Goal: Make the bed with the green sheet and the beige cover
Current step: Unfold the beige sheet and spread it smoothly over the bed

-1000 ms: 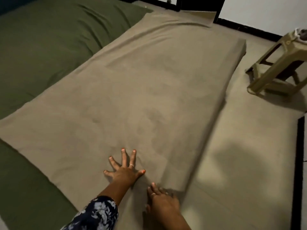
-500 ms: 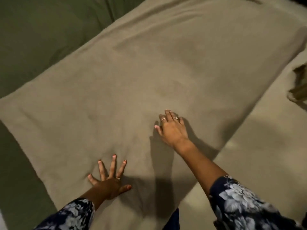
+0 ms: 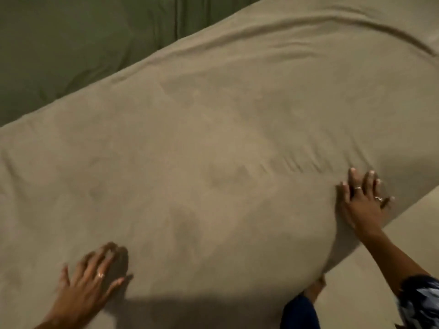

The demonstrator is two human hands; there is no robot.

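The beige cover (image 3: 225,143) lies spread over the mattress and fills most of the view. The green sheet (image 3: 71,43) shows beyond it at the upper left. My left hand (image 3: 88,279) presses flat on the cover near the lower left, fingers spread. My right hand (image 3: 363,198) lies flat with straight fingers near the cover's right edge, small ripples in the cloth just ahead of its fingertips. A long crease curves across the cover at the upper right.
The beige floor (image 3: 392,252) runs along the right side of the mattress. My foot (image 3: 313,290) and a dark trouser leg (image 3: 299,314) stand at the mattress edge, bottom centre-right. A patterned sleeve (image 3: 420,302) covers my right forearm.
My right hand has slid away to the right across the cover toward its edge. My left hand stays pressed at the lower left. The view has moved in closer to the cover.
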